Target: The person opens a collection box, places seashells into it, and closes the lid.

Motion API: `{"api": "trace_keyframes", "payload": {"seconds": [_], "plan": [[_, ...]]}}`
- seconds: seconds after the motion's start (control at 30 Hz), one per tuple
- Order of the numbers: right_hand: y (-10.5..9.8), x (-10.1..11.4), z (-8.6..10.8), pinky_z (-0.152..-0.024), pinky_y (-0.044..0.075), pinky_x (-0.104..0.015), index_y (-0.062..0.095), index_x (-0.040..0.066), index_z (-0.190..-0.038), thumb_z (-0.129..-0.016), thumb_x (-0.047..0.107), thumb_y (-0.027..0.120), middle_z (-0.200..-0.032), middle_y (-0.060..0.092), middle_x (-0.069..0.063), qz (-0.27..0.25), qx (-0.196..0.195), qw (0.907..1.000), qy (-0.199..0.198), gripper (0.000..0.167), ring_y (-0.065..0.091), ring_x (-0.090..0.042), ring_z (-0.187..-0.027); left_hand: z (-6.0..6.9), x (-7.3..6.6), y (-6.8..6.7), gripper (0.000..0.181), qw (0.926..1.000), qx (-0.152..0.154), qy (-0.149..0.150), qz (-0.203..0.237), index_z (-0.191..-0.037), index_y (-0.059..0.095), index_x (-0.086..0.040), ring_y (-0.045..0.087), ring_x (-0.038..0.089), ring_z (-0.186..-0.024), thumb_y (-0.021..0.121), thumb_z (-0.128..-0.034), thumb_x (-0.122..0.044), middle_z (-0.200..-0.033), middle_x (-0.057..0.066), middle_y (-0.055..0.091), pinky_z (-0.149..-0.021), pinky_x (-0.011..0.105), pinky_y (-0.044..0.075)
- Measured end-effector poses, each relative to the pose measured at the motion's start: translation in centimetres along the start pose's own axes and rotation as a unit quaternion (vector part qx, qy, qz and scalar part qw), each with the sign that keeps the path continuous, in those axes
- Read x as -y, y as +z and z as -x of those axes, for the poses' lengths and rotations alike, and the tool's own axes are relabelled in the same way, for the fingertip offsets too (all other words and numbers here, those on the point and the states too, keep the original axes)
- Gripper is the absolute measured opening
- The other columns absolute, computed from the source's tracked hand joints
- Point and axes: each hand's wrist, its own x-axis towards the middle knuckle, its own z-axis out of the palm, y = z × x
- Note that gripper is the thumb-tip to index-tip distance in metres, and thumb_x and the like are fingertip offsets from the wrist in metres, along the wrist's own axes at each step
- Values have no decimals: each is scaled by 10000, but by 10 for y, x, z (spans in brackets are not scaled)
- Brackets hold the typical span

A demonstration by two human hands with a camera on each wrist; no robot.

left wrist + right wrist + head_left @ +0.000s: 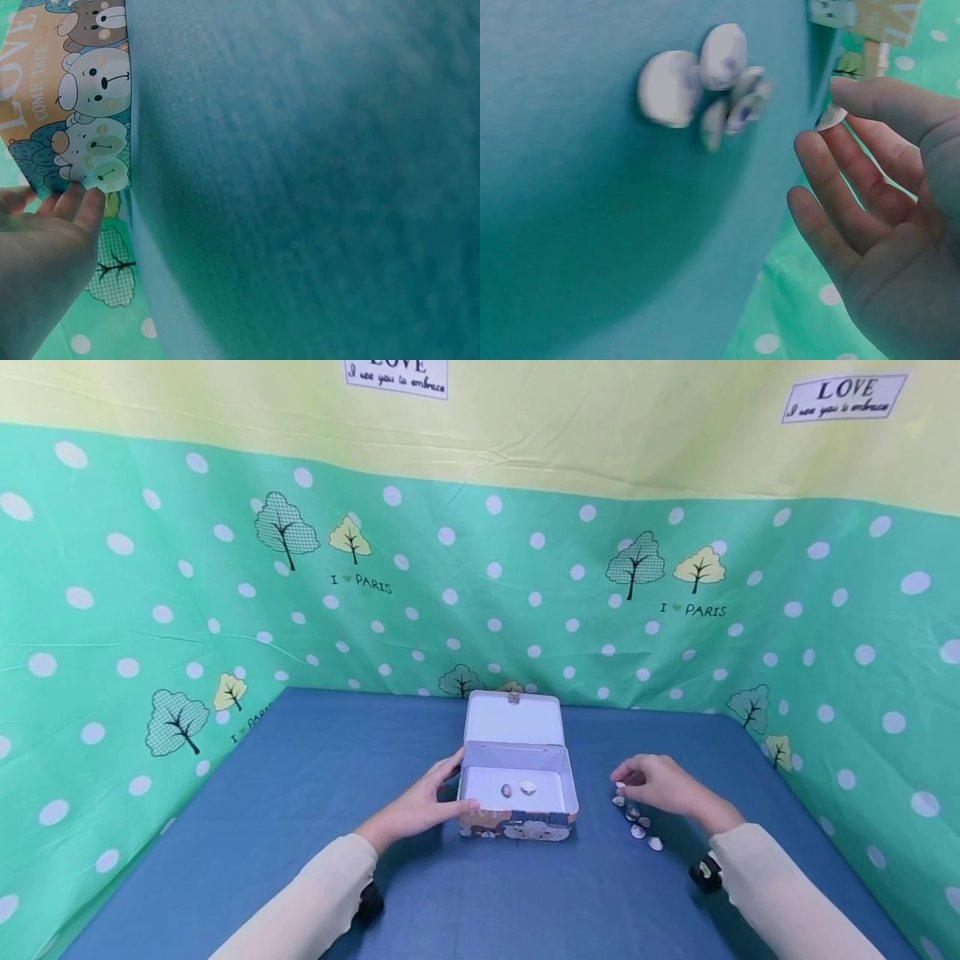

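A tin box printed with cartoon bears stands on the table, its lid raised at the back. Two seashells lie on its white floor. My left hand holds the box by its left side, thumb at the front corner and fingers farther back; in the left wrist view the fingertips touch the tin's printed side. To the right of the box, my right hand pinches a small white seashell between thumb and fingers. Several more seashells lie in a loose cluster below this hand.
A dark blue cloth covers the table. Behind it and at both sides hangs a green and yellow curtain with dots and trees. Dark wrist devices sit at both of the person's sleeves.
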Motion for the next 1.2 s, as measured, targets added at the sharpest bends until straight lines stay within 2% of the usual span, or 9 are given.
{"api": "trace_keyframes", "payload": {"seconds": [0.23,0.5,0.87,1.07,1.2], "plan": [[-13,21,-2,-713,556,-309,735,45,-1084,-928,92,719,-991,680,-2,-78,-190,9990,-403,164,657,-162,-876,2,-3,-1,945,9999,3,33,-95,-1624,181,-248,248,351,-1471,752,-896,-440,-1635,130,205,-1119,598,295],[-14,49,-10,-751,559,-325,750,119,-1079,-926,121,732,-1003,679,26,74,-433,9961,-768,154,645,-131,-887,1,-3,-1,937,10000,-2,-13,-90,-1622,188,-252,255,343,-1471,749,-897,-446,-1634,121,210,-1117,588,309],[3,84,-32,-734,552,-303,760,90,-1077,-918,108,739,-979,675,49,167,-446,9891,-1394,162,631,-113,-862,0,-2,-1,942,10000,-22,-14,-73,-1622,193,-243,259,342,-1470,755,-893,-444,-1632,118,215,-1117,599,301],[16,102,-45,-740,560,-295,747,44,-1093,-924,79,720,-1013,696,-14,98,-194,9829,-1828,174,656,-168,-899,1,-3,-1,934,10000,-21,-8,-59,-1621,196,-252,258,343,-1470,754,-895,-437,-1632,121,215,-1122,588,300],[26,112,-54,-771,573,-344,748,36,-1099,-922,76,716,-1023,700,-22,65,-44,9808,-1948,185,666,-197,-929,1,-4,-1,925,10000,19,-44,-60,-1622,189,-254,250,350,-1472,746,-904,-428,-1635,123,207,-1119,601,297]]}}
